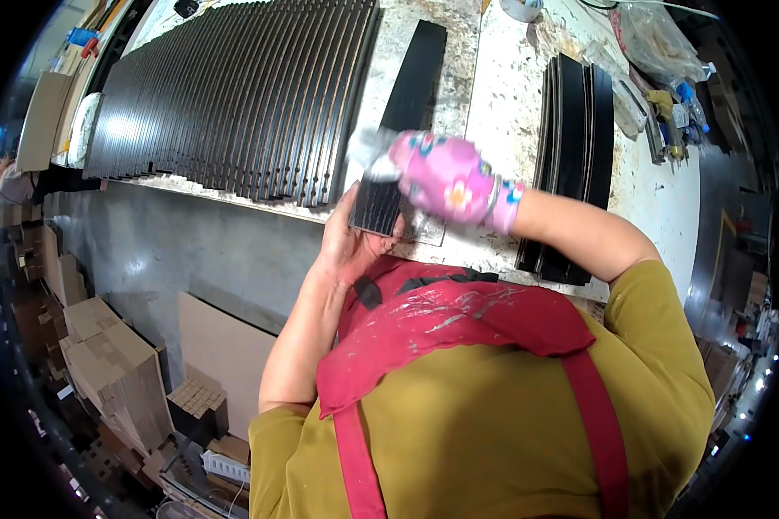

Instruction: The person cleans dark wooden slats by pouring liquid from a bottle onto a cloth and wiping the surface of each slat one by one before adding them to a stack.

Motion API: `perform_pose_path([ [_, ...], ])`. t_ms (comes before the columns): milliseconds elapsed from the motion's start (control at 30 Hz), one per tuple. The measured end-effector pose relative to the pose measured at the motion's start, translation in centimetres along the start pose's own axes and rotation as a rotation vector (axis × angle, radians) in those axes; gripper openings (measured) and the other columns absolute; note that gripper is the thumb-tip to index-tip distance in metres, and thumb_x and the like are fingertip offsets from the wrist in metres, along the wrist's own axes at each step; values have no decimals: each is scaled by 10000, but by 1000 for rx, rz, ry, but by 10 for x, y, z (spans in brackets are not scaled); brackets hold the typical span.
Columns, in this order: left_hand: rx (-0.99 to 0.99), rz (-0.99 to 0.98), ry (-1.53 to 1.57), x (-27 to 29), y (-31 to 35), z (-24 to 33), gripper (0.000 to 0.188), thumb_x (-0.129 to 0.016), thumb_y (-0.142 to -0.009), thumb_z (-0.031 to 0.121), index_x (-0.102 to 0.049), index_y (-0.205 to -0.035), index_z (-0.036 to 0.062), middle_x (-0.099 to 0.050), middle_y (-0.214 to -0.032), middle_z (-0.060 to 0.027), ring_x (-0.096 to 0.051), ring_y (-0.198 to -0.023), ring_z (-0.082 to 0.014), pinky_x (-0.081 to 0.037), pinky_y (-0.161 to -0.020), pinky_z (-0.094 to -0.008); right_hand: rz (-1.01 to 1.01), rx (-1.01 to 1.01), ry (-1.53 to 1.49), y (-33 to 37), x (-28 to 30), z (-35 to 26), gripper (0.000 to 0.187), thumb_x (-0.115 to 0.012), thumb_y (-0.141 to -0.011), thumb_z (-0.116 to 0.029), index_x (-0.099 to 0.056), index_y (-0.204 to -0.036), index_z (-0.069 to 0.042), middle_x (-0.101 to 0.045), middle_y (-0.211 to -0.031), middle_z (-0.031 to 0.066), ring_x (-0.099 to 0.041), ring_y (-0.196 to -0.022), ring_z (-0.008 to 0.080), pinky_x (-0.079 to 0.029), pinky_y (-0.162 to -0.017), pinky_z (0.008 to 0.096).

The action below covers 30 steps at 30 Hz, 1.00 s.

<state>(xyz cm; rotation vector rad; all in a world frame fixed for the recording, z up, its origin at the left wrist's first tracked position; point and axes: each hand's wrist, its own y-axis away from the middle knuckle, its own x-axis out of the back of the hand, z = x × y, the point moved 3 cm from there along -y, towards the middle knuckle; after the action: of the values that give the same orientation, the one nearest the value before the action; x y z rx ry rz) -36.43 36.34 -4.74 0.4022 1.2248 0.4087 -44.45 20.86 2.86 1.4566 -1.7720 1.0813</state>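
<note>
A long black wooden slat (417, 73) lies lengthwise on the worktable, its near end over the table's front edge. My left hand (359, 233), bare, grips that near end from below, with fingers and thumb at its sides. Over the slat is my right hand (437, 177), in a pink flowered glove and blurred by motion. It presses a whitish cloth-like wad (374, 151) onto the slat's top; the wad is too smeared to make out exactly, and the fingers are mostly hidden.
Left of the slat, a wide row of dark slats (242, 99) covers the stained white worktable (502, 104). A stack of black slats (576, 147) stands to the right. Beyond it lie a clear plastic bag (658, 39) and several hand tools (662, 130). Cardboard stacks (112, 355) stand on the floor.
</note>
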Motion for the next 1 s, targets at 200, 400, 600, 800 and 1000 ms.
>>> perform_pose_path([
  [200,21,-135,19,-1,-3,1,459,-384,-956,414,-501,-1173,27,-624,-955,-128,-629,-719,-280,-545,-532,-318,-19,-21,13,-1,-4,-2,225,-580,-742,-140,-538,-927,-18,-585,-784,131,-617,-678,297,-510,-558,366],
  [400,0,131,37,-2,3,-4,457,-378,-950,403,-474,-1218,45,-618,-1049,-157,-654,-791,-292,-578,-608,-377,58,201,52,2,2,-40,220,-578,-729,-146,-553,-895,-4,-586,-781,152,-611,-685,294,-513,-581,380],
  [600,5,65,87,-15,-3,-9,413,-395,-956,397,-517,-1155,56,-619,-1006,-128,-631,-805,-243,-539,-611,-325,53,21,-108,2,-7,-18,189,-583,-713,-117,-554,-870,-15,-582,-759,156,-617,-707,312,-502,-556,388],
  [800,38,82,-19,-6,10,-10,418,-423,-948,389,-510,-1181,54,-625,-1013,-128,-630,-845,-241,-550,-695,-370,-247,-57,-770,5,8,-20,246,-613,-816,-139,-570,-1026,-16,-635,-739,90,-612,-638,155,-482,-531,297],
  [1000,213,-306,203,-32,-3,-22,610,-353,-934,551,-485,-1180,8,-542,-795,-137,-567,-674,-253,-514,-639,-339,226,-532,-1148,14,54,83,291,-628,-852,-160,-552,-1085,-4,-639,-913,49,-623,-797,102,-538,-686,239],
])
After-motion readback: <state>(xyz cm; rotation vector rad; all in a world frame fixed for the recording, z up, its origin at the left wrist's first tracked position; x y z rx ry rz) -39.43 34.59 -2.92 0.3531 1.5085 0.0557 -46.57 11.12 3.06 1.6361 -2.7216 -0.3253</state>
